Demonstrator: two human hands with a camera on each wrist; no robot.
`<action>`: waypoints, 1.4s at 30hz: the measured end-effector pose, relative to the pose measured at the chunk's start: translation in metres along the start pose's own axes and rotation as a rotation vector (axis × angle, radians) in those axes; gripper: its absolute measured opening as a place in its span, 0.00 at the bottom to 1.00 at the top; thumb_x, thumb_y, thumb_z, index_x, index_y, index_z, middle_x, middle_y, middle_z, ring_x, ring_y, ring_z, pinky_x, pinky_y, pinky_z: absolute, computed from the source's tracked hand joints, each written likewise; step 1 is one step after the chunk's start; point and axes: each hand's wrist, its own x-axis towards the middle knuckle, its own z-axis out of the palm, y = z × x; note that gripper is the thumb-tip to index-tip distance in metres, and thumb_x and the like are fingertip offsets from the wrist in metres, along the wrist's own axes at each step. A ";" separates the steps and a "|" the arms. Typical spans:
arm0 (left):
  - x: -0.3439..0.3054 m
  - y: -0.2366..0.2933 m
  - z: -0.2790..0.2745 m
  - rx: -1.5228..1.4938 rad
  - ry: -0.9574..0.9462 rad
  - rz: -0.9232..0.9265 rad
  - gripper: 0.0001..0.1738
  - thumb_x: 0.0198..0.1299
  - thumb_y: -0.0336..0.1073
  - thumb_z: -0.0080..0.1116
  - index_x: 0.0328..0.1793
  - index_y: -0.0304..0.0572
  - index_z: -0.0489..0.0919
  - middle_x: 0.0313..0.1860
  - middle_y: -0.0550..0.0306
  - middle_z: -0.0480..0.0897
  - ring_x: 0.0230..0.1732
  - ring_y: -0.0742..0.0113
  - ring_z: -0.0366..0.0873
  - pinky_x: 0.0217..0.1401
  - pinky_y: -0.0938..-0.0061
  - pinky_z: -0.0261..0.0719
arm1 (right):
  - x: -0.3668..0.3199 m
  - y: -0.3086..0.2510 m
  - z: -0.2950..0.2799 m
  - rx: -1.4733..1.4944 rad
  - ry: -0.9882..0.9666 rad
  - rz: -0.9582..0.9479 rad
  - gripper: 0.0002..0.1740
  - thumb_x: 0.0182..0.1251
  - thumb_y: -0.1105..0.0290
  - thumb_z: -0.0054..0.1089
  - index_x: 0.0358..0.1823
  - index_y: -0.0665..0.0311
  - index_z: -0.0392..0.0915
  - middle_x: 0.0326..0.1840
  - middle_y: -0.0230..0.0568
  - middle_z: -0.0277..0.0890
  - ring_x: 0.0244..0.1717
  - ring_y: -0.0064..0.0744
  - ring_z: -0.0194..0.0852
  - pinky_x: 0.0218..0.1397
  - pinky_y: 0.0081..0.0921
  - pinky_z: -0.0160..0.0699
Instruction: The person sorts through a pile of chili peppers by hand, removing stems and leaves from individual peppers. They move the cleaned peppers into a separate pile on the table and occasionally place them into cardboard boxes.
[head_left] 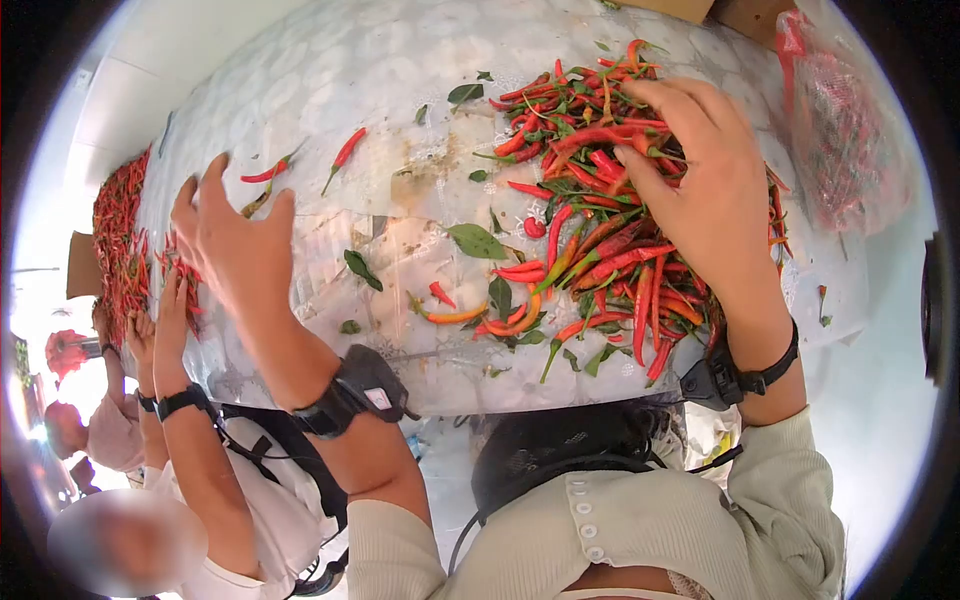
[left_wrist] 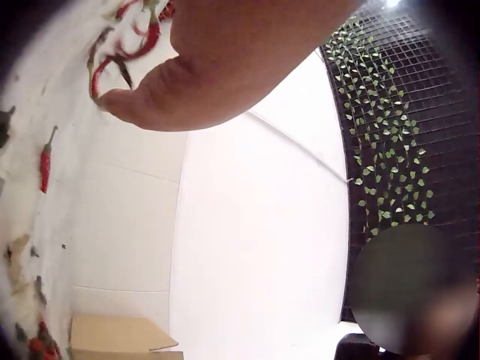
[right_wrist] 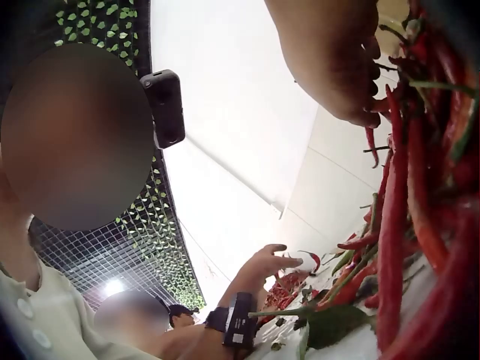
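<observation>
My left hand (head_left: pixel 235 240) hovers over the left part of the table, fingers and thumb spread apart, gripping nothing. Just beyond its thumb are a red chili pepper (head_left: pixel 265 176) and a darker, shrivelled one (head_left: pixel 256 205). Farther right lies a single red chili with a green stem (head_left: pixel 347 150). My right hand (head_left: pixel 705 170) reaches over a heap of red chilies (head_left: pixel 620 270) mixed with green leaves and stems. Its fingers bend loosely, with a wide gap between thumb and forefinger. In the right wrist view, the fingertips (right_wrist: pixel 369 116) are right at the heap's chilies.
Clear plastic covers the table (head_left: pixel 330 70). Loose leaves (head_left: pixel 476 241) and an orange chili (head_left: pixel 450 315) lie mid-table. A long chili pile (head_left: pixel 118 215) runs along the far left, beside other people's hands (head_left: pixel 172 320). A red-and-clear plastic bag (head_left: pixel 840 140) sits at right.
</observation>
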 end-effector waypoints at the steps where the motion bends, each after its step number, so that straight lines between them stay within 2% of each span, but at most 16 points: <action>1: 0.003 0.010 -0.006 -0.142 -0.034 0.070 0.26 0.49 0.37 0.74 0.57 0.47 0.82 0.56 0.48 0.81 0.61 0.53 0.76 0.65 0.58 0.71 | 0.001 0.000 0.000 -0.026 0.039 -0.004 0.21 0.49 0.70 0.74 0.48 0.57 0.82 0.44 0.37 0.80 0.50 0.46 0.76 0.54 0.41 0.76; 3: -0.001 0.043 -0.015 -0.699 -0.452 -0.048 0.24 0.47 0.34 0.74 0.53 0.44 0.83 0.52 0.51 0.83 0.56 0.56 0.79 0.59 0.59 0.76 | 0.003 -0.003 -0.005 -0.011 0.074 -0.012 0.23 0.51 0.70 0.74 0.51 0.59 0.82 0.50 0.39 0.81 0.53 0.46 0.77 0.58 0.39 0.75; 5: -0.013 0.073 -0.030 -0.859 -0.797 0.233 0.25 0.47 0.41 0.76 0.51 0.40 0.83 0.45 0.53 0.83 0.44 0.57 0.82 0.50 0.68 0.79 | 0.004 -0.006 -0.009 0.049 0.082 -0.067 0.24 0.51 0.70 0.75 0.53 0.59 0.82 0.53 0.40 0.81 0.54 0.46 0.77 0.59 0.39 0.75; 7: -0.024 0.092 -0.028 -0.854 -0.979 0.509 0.26 0.44 0.41 0.76 0.49 0.38 0.82 0.46 0.49 0.81 0.46 0.53 0.80 0.49 0.65 0.78 | 0.003 -0.010 -0.011 0.163 0.068 -0.162 0.25 0.50 0.70 0.76 0.53 0.60 0.82 0.52 0.38 0.82 0.52 0.45 0.78 0.58 0.38 0.76; 8: -0.030 0.097 -0.028 -0.808 -0.977 0.536 0.26 0.43 0.41 0.76 0.48 0.37 0.81 0.46 0.49 0.80 0.47 0.52 0.79 0.49 0.64 0.77 | -0.001 -0.014 -0.006 0.265 0.024 -0.208 0.26 0.47 0.69 0.78 0.52 0.61 0.83 0.49 0.38 0.82 0.50 0.44 0.80 0.56 0.38 0.78; 11: -0.040 0.103 -0.027 -0.705 -0.992 0.582 0.26 0.41 0.40 0.75 0.46 0.37 0.80 0.46 0.47 0.77 0.48 0.48 0.77 0.49 0.62 0.76 | -0.012 -0.025 -0.005 0.543 -0.378 -0.227 0.31 0.45 0.67 0.78 0.55 0.62 0.81 0.53 0.41 0.81 0.53 0.45 0.78 0.59 0.40 0.76; 12: -0.040 0.104 -0.028 -0.701 -1.008 0.574 0.25 0.41 0.39 0.74 0.45 0.37 0.80 0.46 0.47 0.76 0.48 0.47 0.76 0.49 0.61 0.76 | -0.016 -0.029 -0.001 0.537 -0.419 -0.218 0.26 0.46 0.66 0.76 0.48 0.65 0.79 0.51 0.43 0.79 0.55 0.45 0.76 0.58 0.37 0.75; 14: -0.039 0.103 -0.027 -0.713 -1.023 0.583 0.22 0.41 0.36 0.71 0.44 0.37 0.79 0.45 0.47 0.75 0.47 0.46 0.75 0.49 0.60 0.76 | -0.018 -0.026 0.001 0.453 -0.509 -0.227 0.24 0.46 0.66 0.75 0.47 0.65 0.79 0.49 0.42 0.79 0.54 0.44 0.75 0.57 0.36 0.75; 18: -0.039 0.098 -0.025 -0.755 -1.040 0.573 0.16 0.41 0.30 0.65 0.40 0.38 0.79 0.41 0.49 0.75 0.43 0.47 0.75 0.45 0.61 0.76 | -0.016 -0.026 -0.003 0.390 -0.718 -0.186 0.34 0.44 0.67 0.77 0.57 0.63 0.77 0.54 0.42 0.76 0.58 0.46 0.72 0.63 0.39 0.71; 21: -0.032 0.092 -0.024 -0.791 -1.043 0.539 0.13 0.41 0.26 0.61 0.37 0.38 0.78 0.36 0.49 0.75 0.38 0.47 0.75 0.40 0.60 0.76 | -0.015 -0.026 -0.002 0.340 -0.726 -0.250 0.27 0.45 0.69 0.75 0.51 0.62 0.78 0.49 0.41 0.76 0.54 0.45 0.72 0.58 0.39 0.72; 24: -0.024 0.085 -0.023 -0.852 -1.025 0.434 0.13 0.41 0.23 0.59 0.37 0.38 0.79 0.33 0.51 0.75 0.33 0.51 0.76 0.36 0.64 0.75 | -0.019 -0.022 0.002 0.425 -0.569 -0.267 0.11 0.48 0.74 0.64 0.36 0.65 0.77 0.36 0.40 0.72 0.45 0.43 0.73 0.49 0.40 0.75; 31: -0.015 0.069 -0.027 -1.143 -0.931 0.066 0.12 0.48 0.22 0.63 0.41 0.39 0.81 0.35 0.64 0.80 0.35 0.77 0.77 0.32 0.81 0.74 | -0.017 -0.028 0.003 0.462 -0.516 -0.222 0.14 0.48 0.77 0.63 0.40 0.63 0.78 0.41 0.41 0.73 0.48 0.44 0.74 0.51 0.39 0.75; 35: -0.010 0.056 -0.029 -1.194 -0.786 0.004 0.10 0.50 0.21 0.64 0.38 0.39 0.79 0.34 0.67 0.79 0.33 0.80 0.75 0.31 0.84 0.73 | -0.019 -0.033 0.004 0.488 -0.595 -0.308 0.20 0.47 0.78 0.66 0.46 0.61 0.80 0.48 0.39 0.75 0.52 0.46 0.74 0.54 0.38 0.76; 39: -0.004 0.044 -0.040 -0.831 -1.109 0.231 0.11 0.50 0.29 0.67 0.38 0.35 0.78 0.29 0.57 0.79 0.29 0.72 0.76 0.29 0.75 0.73 | -0.014 -0.029 -0.004 0.383 -0.752 -0.296 0.20 0.46 0.77 0.66 0.45 0.61 0.80 0.47 0.40 0.75 0.50 0.46 0.74 0.52 0.38 0.76; 40: -0.008 0.043 -0.038 -0.804 -1.168 0.188 0.15 0.48 0.35 0.69 0.37 0.34 0.78 0.27 0.50 0.79 0.27 0.63 0.78 0.31 0.70 0.75 | -0.015 -0.029 -0.005 0.394 -0.743 -0.278 0.20 0.46 0.77 0.66 0.44 0.61 0.80 0.46 0.40 0.75 0.49 0.46 0.73 0.52 0.38 0.76; 42: -0.009 0.049 -0.042 -0.651 -1.264 0.163 0.16 0.50 0.35 0.72 0.38 0.35 0.78 0.29 0.52 0.82 0.30 0.68 0.80 0.32 0.73 0.76 | -0.015 -0.030 -0.006 0.414 -0.724 -0.236 0.19 0.45 0.77 0.66 0.43 0.62 0.79 0.45 0.40 0.74 0.48 0.46 0.73 0.51 0.39 0.76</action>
